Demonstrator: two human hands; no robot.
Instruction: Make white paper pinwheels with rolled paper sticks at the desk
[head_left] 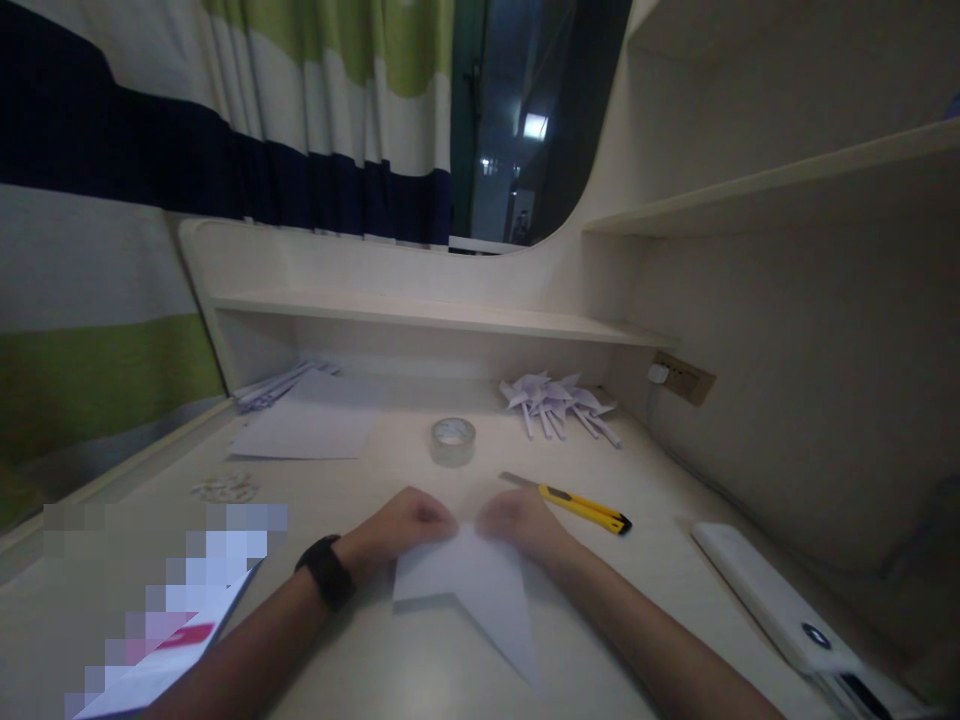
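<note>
A white sheet of paper (469,575) with pointed corners and a notch at its near edge lies between my two hands. My left hand (401,525), with a black watch on its wrist, pinches the paper's far left edge. At the far right edge, my right hand (521,520) has its fingers closed on the same paper. Both sets of fingertips are near each other at the top of the sheet. Just beyond my right hand rests a yellow utility knife (581,506) with its blade out. A roll of clear tape (452,440) stands ahead of my hands.
Several paper pinwheels (551,400) lie at the back right. Blank paper (307,415) and rolled paper sticks (274,385) are at the back left. Small pins (225,487) sit nearer on the left. A white device (765,590) lies on the right, below a wall socket (684,378).
</note>
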